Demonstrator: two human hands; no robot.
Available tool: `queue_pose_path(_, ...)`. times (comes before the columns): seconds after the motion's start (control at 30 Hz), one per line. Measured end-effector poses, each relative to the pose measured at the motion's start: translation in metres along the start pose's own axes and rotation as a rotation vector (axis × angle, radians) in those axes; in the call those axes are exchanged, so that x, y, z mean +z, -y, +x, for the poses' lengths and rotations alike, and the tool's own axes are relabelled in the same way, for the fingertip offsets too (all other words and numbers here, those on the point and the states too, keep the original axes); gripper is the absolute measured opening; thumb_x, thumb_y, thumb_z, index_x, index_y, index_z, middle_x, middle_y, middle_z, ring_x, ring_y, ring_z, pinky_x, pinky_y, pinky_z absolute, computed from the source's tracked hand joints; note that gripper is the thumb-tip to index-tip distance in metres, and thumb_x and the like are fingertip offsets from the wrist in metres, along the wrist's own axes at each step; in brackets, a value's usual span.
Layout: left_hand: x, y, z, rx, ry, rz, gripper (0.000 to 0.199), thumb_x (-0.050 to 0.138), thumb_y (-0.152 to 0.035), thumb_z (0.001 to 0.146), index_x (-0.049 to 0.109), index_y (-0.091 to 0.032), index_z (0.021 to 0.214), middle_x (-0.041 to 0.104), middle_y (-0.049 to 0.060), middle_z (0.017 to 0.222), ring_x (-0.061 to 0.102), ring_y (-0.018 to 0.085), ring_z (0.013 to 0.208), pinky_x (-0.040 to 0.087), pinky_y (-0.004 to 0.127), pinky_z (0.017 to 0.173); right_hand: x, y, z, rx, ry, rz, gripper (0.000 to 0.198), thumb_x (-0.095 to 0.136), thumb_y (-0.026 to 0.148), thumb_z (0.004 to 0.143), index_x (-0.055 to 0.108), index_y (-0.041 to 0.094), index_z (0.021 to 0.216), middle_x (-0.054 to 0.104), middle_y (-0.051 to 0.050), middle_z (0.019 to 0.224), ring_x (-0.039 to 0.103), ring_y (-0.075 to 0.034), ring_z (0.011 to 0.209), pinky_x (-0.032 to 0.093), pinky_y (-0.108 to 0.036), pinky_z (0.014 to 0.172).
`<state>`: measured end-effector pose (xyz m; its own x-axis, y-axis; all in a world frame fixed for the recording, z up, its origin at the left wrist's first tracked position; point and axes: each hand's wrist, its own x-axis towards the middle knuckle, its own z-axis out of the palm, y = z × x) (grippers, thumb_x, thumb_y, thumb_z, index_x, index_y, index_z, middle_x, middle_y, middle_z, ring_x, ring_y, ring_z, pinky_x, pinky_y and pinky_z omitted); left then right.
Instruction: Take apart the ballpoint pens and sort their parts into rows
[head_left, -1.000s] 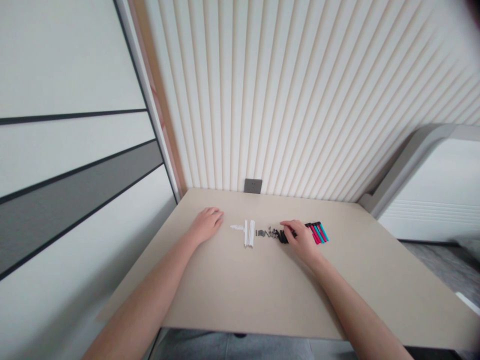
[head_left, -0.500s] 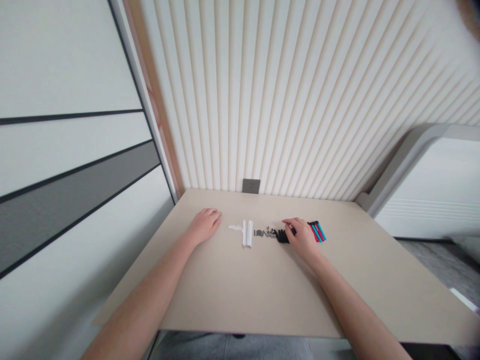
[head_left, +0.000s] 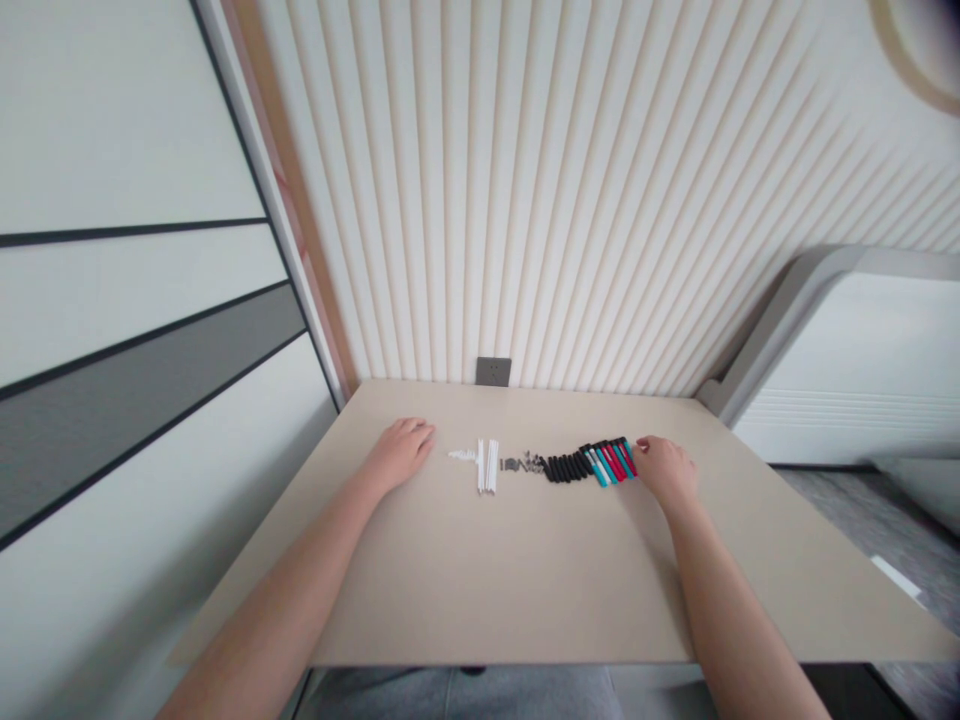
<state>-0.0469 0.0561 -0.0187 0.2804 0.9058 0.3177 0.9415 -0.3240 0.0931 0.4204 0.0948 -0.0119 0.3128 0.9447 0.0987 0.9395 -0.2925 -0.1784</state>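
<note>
Coloured tubes (head_left: 611,462) lie beside bunched right fingers (head_left: 644,443).

Wall socket (head_left: 493,372): ribbed wall (head_left: 480,180) behind it, beige table (head_left: 487,580) below, white-grey panels (head_left: 135,280) left, grey-framed white board (head_left: 885,360) right.

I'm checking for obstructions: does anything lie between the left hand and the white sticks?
Yes: a line of small white pieces lies on the table between the left hand and the white sticks, its far end close to the sticks.
</note>
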Motion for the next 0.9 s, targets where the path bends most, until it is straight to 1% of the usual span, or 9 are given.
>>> queue_pose_path(0.23, 0.0023, 0.0016, 0.0001, -0.002, 0.005, -0.005, 0.031, 0.042, -0.031, 0.094, 0.062, -0.019, 0.116, 0.059, 0.011, 0.12, 0.051, 0.026, 0.113, 0.04, 0.041, 0.099, 0.0023, -0.0055, 0.0029, 0.023, 0.062, 0.047, 0.037, 0.044, 0.036, 0.085, 0.068, 0.021, 0.109, 0.068, -0.014, 0.107, 0.062, -0.031, 0.102, 0.046, -0.043, 0.084)
queue_pose_path(0.37, 0.0022, 0.0014, -0.0002, -0.006, -0.005, -0.031, 0.03, 0.044, -0.031, 0.094, 0.062, -0.02, 0.115, 0.06, 0.011, 0.119, 0.051, 0.026, 0.112, 0.039, 0.041, 0.099, 0.0039, -0.007, 0.0041, 0.022, 0.079, 0.043, 0.034, 0.046, 0.035, 0.084, 0.07, 0.022, 0.104, 0.069, -0.014, 0.103, 0.063, -0.03, 0.099, 0.046, -0.042, 0.082)
queue_pose_path(0.5, 0.0009, -0.0003, -0.0002, -0.009, 0.009, -0.002, 0.03, 0.044, -0.03, 0.094, 0.062, -0.019, 0.116, 0.059, 0.011, 0.121, 0.051, 0.025, 0.112, 0.039, 0.04, 0.1, 0.0047, -0.0084, 0.006, 0.03, 0.103, 0.043, 0.033, 0.046, 0.036, 0.084, 0.072, 0.023, 0.099, 0.07, -0.013, 0.097, 0.064, -0.03, 0.095, 0.046, -0.041, 0.079)
queue_pose_path(0.6, 0.0003, -0.0012, -0.0003, -0.009, 0.015, 0.005, 0.03, 0.044, -0.029, 0.094, 0.062, -0.019, 0.116, 0.059, 0.01, 0.121, 0.051, 0.024, 0.113, 0.039, 0.039, 0.101, 0.0045, -0.0085, 0.0067, 0.034, 0.118, 0.046, 0.033, 0.047, 0.039, 0.083, 0.072, 0.023, 0.098, 0.07, -0.013, 0.095, 0.064, -0.03, 0.093, 0.047, -0.041, 0.078)
queue_pose_path(0.9, 0.0007, -0.0007, -0.0007, -0.007, 0.006, -0.007, 0.031, 0.043, -0.031, 0.094, 0.062, -0.019, 0.116, 0.059, 0.011, 0.121, 0.051, 0.025, 0.113, 0.039, 0.041, 0.1, 0.0028, -0.0049, 0.003, 0.02, 0.142, 0.067, 0.034, 0.047, 0.039, 0.081, 0.073, 0.022, 0.096, 0.07, -0.014, 0.092, 0.065, -0.03, 0.092, 0.047, -0.038, 0.074)
